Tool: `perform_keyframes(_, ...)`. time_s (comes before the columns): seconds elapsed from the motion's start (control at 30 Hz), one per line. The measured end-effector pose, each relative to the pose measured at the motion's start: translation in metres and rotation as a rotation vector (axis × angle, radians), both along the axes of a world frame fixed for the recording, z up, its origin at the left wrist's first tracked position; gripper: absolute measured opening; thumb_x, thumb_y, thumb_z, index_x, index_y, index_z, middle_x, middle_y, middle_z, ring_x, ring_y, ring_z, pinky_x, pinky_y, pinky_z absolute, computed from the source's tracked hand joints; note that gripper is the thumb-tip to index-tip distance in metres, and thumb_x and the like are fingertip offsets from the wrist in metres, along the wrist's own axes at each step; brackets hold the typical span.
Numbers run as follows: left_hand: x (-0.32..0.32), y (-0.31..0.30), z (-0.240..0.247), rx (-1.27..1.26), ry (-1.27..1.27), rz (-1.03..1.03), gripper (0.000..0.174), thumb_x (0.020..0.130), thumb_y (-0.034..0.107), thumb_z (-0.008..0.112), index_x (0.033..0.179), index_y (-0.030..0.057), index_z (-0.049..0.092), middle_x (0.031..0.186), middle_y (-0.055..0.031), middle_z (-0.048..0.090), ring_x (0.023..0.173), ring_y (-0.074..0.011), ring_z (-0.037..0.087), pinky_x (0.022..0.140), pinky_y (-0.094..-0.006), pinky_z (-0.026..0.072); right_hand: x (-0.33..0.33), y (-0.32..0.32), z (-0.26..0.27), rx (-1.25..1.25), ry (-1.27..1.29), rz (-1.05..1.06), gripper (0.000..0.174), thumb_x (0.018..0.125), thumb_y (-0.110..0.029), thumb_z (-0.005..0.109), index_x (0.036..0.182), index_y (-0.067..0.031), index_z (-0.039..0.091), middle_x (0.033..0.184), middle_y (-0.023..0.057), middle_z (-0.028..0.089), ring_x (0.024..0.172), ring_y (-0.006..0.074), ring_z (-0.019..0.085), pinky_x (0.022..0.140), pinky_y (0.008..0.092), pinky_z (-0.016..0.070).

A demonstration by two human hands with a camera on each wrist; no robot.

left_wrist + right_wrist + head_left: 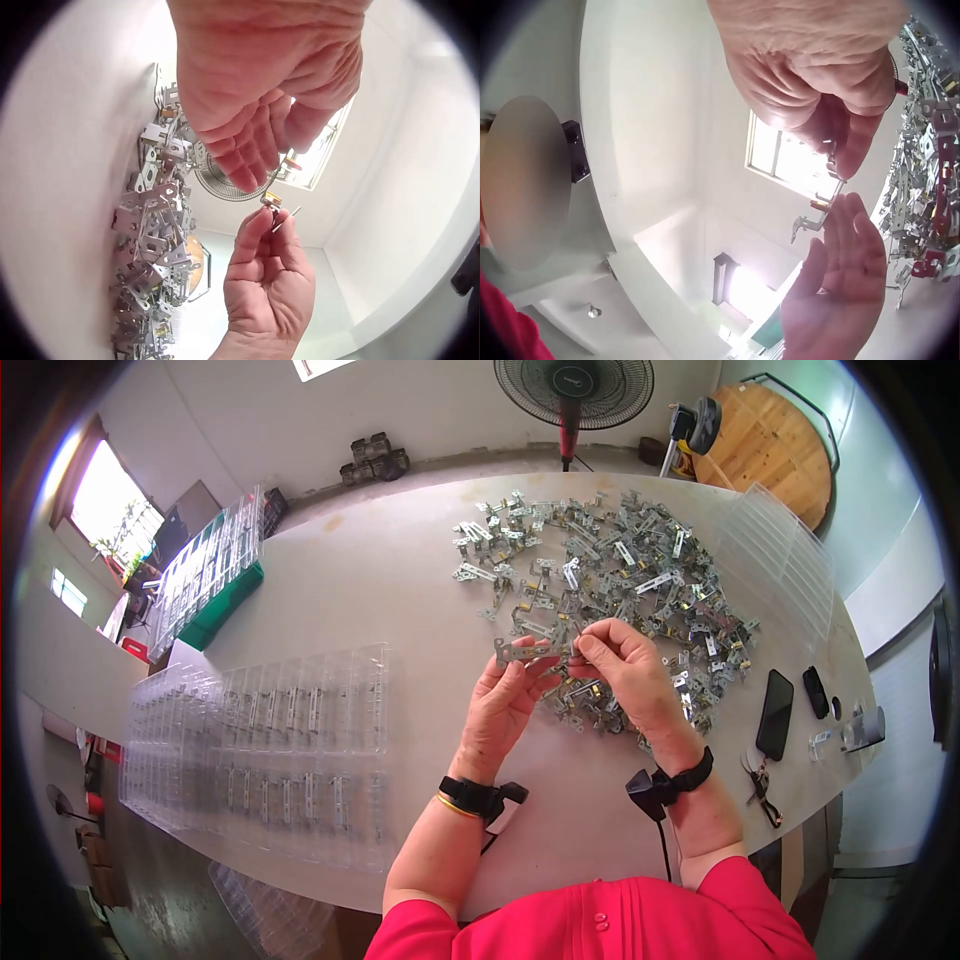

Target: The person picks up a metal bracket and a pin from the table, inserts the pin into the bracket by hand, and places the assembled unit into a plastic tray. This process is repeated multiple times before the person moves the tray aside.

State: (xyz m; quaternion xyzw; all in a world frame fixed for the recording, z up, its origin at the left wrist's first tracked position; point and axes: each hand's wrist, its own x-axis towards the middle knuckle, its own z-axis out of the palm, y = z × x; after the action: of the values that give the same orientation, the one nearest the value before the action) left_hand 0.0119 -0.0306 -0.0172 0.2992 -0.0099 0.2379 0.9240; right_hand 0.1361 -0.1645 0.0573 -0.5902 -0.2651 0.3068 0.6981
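Over the front edge of the pile, a slotted metal bracket (525,652) is held up between both hands. My left hand (495,705) holds its left end, thumb against the fingers. At the other end my right hand (632,678) pinches the bracket between thumb and fingertips. A yellow-brass part (271,198) and a thin metal pin (289,217) show at the right fingertips in the left wrist view. In the right wrist view the bracket's bent end (804,225) sticks out past the left fingers. A heap of similar metal brackets (620,560) lies just beyond the hands.
Clear plastic trays (300,760) with rows of brackets lie at left. Behind them stands a green crate (222,605) topped with filled trays. At right are a clear tray (785,560), a phone (775,715), snips (765,800) and a black case (815,692).
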Motion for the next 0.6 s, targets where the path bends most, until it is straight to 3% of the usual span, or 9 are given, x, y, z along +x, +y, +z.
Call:
perform_keyframes(0.23, 0.001, 0.004, -0.006, 0.036, -0.044, 0.047, 0.026, 0.105, 0.023, 0.050, 0.125, 0.0074, 0.058, 0.126, -0.0101, 0.062, 0.122, -0.0264, 0.058, 0.103, -0.0428, 0.0486, -0.002, -0.001, -0.003, -0.084, -0.009, 0.140, 0.012, 0.101, -0.011, 0.060, 0.100, 0.0008, 0.062, 0.093, 0.0051, 0.067, 0.082, 0.0121, 0.068, 0.075, 0.0263, 0.0593)
perform_keyframes(0.3, 0.001, 0.003, -0.003, 0.028, -0.023, 0.065, 0.025, 0.105, 0.025, 0.050, 0.122, 0.0076, 0.059, 0.124, -0.0099, 0.063, 0.121, -0.0257, 0.059, 0.103, -0.0428, 0.0485, -0.004, -0.002, -0.003, -0.141, -0.108, 0.183, 0.013, 0.099, -0.012, 0.061, 0.099, 0.0008, 0.063, 0.089, 0.0031, 0.067, 0.077, 0.0091, 0.065, 0.071, 0.0249, 0.0563)
perform_keyframes(0.33, 0.001, 0.001, -0.001, 0.030, -0.002, 0.075, 0.024, 0.106, 0.025, 0.050, 0.119, 0.0073, 0.059, 0.119, -0.0110, 0.065, 0.115, -0.0247, 0.062, 0.101, -0.0420, 0.0493, -0.004, -0.003, -0.002, -0.141, -0.108, 0.182, 0.013, 0.099, -0.012, 0.061, 0.099, 0.0008, 0.063, 0.089, 0.0031, 0.067, 0.077, 0.0091, 0.065, 0.071, 0.0249, 0.0563)
perform_keyframes(0.4, 0.001, 0.002, -0.001, 0.030, 0.019, 0.085, 0.024, 0.106, 0.025, 0.049, 0.117, 0.0069, 0.060, 0.114, -0.0121, 0.067, 0.110, -0.0238, 0.065, 0.099, -0.0411, 0.0502, -0.003, -0.007, 0.002, -0.299, -0.352, 0.156, 0.013, 0.098, -0.012, 0.063, 0.098, 0.0002, 0.063, 0.082, 0.0017, 0.067, 0.071, 0.0054, 0.060, 0.065, 0.0238, 0.0506)
perform_keyframes(0.47, -0.001, 0.005, -0.005, 0.055, 0.012, -0.015, 0.021, 0.106, 0.025, 0.049, 0.111, 0.0067, 0.060, 0.100, -0.0089, 0.068, 0.096, -0.0215, 0.067, 0.091, -0.0390, 0.0540, -0.008, -0.008, 0.008, -0.281, -0.389, 0.084, 0.012, 0.097, -0.013, 0.064, 0.098, -0.0005, 0.064, 0.078, 0.0013, 0.065, 0.069, 0.0043, 0.057, 0.062, 0.0237, 0.0476)
perform_keyframes(0.6, -0.001, 0.000, -0.001, 0.086, 0.122, -0.005, 0.019, 0.106, 0.024, 0.050, 0.106, 0.0066, 0.059, 0.091, -0.0054, 0.065, 0.081, -0.0187, 0.066, 0.079, -0.0351, 0.0561, -0.016, -0.008, 0.013, -0.241, -0.433, 0.017, 0.011, 0.096, -0.013, 0.064, 0.099, -0.0022, 0.064, 0.071, 0.0008, 0.062, 0.063, 0.0035, 0.052, 0.056, 0.0237, 0.0438)
